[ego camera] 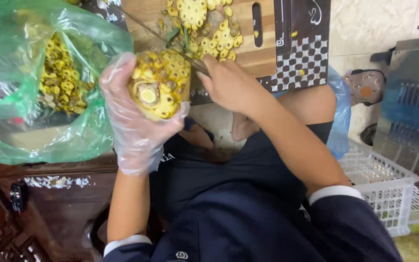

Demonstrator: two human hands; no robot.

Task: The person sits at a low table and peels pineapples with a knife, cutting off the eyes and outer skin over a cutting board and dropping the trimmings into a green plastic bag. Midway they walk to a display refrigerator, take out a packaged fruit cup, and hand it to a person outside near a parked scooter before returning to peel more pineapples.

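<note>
The left hand (134, 121), covered by a thin clear plastic glove, is closed around a partly peeled yellow pineapple (160, 83), gripping it from below and from the side with the cut core end facing the camera. The pineapple is held in the air just in front of the near edge of a wooden cutting board (248, 53). The bare right hand (229, 85) is closed around the handle of a long thin-bladed knife (170, 41); the blade lies against the top of the pineapple and extends away over the board. Yellow pineapple peel pieces (209, 24) lie scattered on the board. A green translucent plastic bag (35, 82) holding more peel scraps sits to the left, just beside the pineapple. A white plastic lattice basket (389, 187) stands at the lower right, well apart from both hands.
</note>
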